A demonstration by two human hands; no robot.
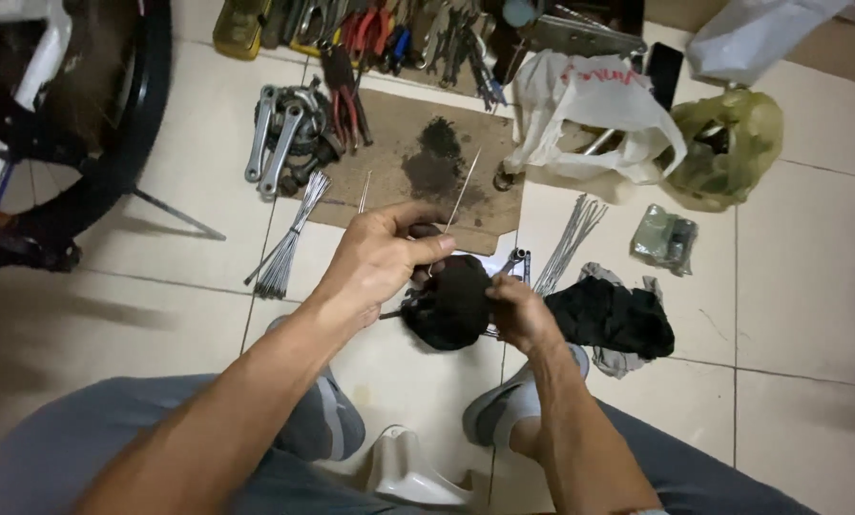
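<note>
My left hand (pixel 382 256) pinches a thin metal spoke (pixel 462 193) that points up and away over the floor. My right hand (pixel 520 311) grips a black rag (pixel 447 303) wrapped around the lower end of that spoke, just below my left fingers. Both hands are held over the tiled floor between my knees. A bundle of spokes (pixel 289 238) lies to the left of my left hand, and a second bundle of spokes (pixel 569 240) lies to the right of it.
A brown cardboard sheet (pixel 413 157) with a dark grease stain lies ahead. Crank arms (pixel 284 133) and hand tools (pixel 389 38) sit beyond it. A white plastic bag (pixel 590 114), a green bag (pixel 728 143) and a dark cloth (pixel 611 317) lie right. A bicycle wheel (pixel 74 114) stands left.
</note>
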